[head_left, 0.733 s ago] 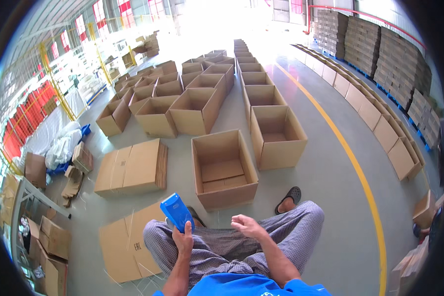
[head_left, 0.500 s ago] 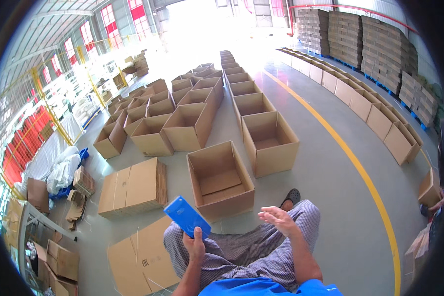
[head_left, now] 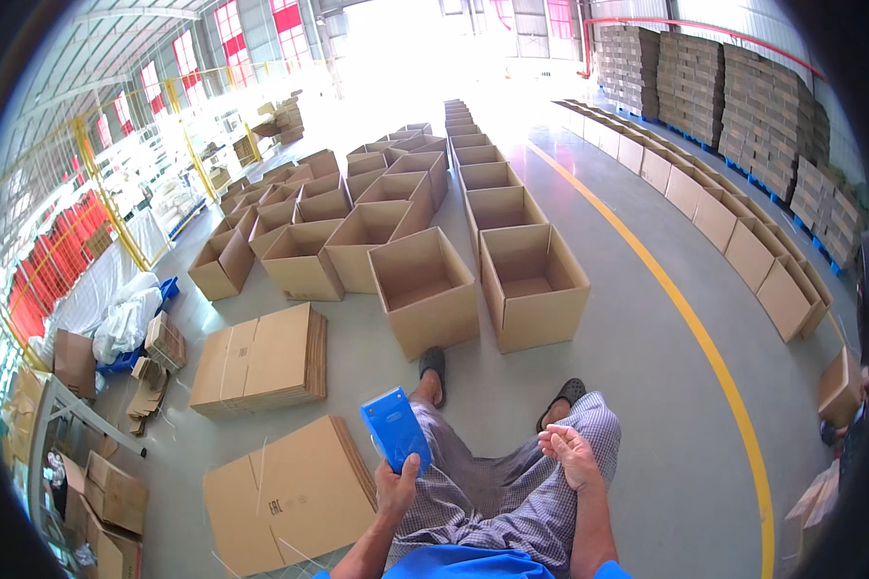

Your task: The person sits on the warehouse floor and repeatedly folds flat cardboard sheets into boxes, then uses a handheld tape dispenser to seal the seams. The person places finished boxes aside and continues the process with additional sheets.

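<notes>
Slippage was risked: blue case (head_left: 394, 425) gripped only at its lower end by left hand (head_left: 396, 487); right hand (head_left: 572, 457) half-curled, seemingly empty.

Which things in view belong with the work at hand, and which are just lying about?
Likely in use:
- blue rectangular object, held in the left hand
- nearest open box, ahead of the feet
- nearest flat cardboard stack, by the left forearm

Apparently just lying about:
- white plastic bundle, at left
- worn-looking carton, lower left
- tall stacks, far right

Open carton (head_left: 433, 320) — now farther forward
</notes>
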The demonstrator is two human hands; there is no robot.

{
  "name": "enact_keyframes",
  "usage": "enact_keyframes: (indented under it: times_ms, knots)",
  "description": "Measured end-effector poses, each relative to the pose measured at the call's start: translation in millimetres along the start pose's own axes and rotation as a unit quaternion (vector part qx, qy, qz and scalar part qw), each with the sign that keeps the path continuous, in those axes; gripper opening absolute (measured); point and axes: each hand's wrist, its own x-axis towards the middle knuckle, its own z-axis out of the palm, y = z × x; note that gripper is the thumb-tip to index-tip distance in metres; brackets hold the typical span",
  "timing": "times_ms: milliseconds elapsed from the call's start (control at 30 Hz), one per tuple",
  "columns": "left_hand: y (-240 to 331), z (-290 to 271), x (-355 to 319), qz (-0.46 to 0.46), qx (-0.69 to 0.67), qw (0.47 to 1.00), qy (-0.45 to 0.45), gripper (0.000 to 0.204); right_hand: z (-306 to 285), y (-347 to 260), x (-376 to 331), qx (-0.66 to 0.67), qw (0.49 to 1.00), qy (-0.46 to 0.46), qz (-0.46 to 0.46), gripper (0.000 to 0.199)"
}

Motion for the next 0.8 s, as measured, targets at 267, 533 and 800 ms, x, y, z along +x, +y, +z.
enact_keyframes:
  times_ms: [267,533,800]
  knots:
    - [-8.4,2.7,-18.7,-0.009,-0.004,0.999,0.049,0.036,10.6,-5.7,-16.0,-0.065,0.998,0.0,-0.018,0.029]
    - [12.2,-13.4,-7.4,0.021,0.054,0.994,0.097,0.044,112.2,-181.1,-109.0,-0.108,0.716,-0.248,-0.643,0.008]
    - [20.4,-82.3,20.9,0.075,-0.097,0.932,0.34,0.037,127.0,-201.8,-80.4,-0.41,0.584,-0.239,-0.659,0.01]
